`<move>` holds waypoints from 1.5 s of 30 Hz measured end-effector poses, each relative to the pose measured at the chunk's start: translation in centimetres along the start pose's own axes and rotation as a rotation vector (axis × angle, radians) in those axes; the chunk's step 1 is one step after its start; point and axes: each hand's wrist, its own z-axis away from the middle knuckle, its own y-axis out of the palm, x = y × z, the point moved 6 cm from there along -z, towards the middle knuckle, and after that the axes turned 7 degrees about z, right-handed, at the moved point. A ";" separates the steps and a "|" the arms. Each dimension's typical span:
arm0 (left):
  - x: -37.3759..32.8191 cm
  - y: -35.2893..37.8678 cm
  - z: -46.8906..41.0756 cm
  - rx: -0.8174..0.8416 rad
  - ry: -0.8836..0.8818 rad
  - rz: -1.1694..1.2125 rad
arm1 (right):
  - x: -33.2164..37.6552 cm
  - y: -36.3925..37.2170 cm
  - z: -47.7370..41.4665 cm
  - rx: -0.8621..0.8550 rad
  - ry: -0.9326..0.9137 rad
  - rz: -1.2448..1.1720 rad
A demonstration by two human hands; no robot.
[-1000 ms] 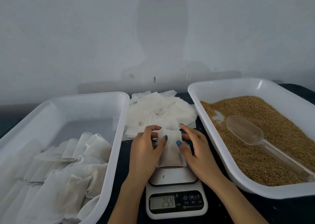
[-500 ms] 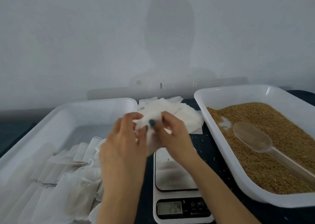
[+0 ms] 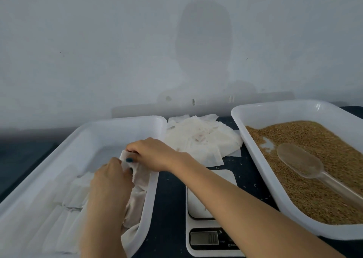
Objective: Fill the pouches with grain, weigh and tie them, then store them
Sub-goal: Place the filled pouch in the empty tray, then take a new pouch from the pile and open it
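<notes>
Small white soft-cloth grain pouch (image 3: 138, 176), low over the white plastic tray (image 3: 110, 124), pinched at its top by right hand (image 3: 153, 153), wrapped in curled left hand (image 3: 110, 181). Likely light, floppy; best held at gathered neck.

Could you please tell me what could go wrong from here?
1. The left hand and right hand pinch the pouch above the left tray; if its tie is loose, it could leak among the stored pouches.
2. The right forearm crosses over the scale; brushing it may upset its reading.
</notes>
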 end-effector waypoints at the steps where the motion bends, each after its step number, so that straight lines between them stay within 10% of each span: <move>1: 0.1 0.3 -0.2 0.028 -0.003 0.002 | 0.0 0.2 0.0 0.046 -0.002 0.059; 10: 1.7 0.9 -1.0 0.098 -0.048 -0.131 | 1.0 1.0 0.5 0.259 -0.023 0.406; 16: 2.6 1.6 -1.2 0.114 -0.070 -0.132 | 2.1 2.0 -0.2 0.140 0.032 0.603; 27: -5.1 -2.4 4.4 -0.223 0.190 -0.299 | 2.2 0.2 2.2 -0.263 -0.044 0.263; 31: -10.7 -2.3 9.0 -0.377 0.596 0.041 | -5.1 -2.9 5.9 -0.506 0.252 -0.319; 34: -12.2 0.7 10.3 -0.301 0.795 0.153 | -13.8 -3.5 9.9 -0.611 0.674 -0.274; 38: -11.8 7.2 7.8 -0.023 0.689 0.196 | -20.3 -1.5 12.9 -0.432 0.970 -0.152; 45: -8.7 13.6 1.5 0.175 0.475 0.188 | -21.2 -0.4 12.4 -0.278 0.940 0.064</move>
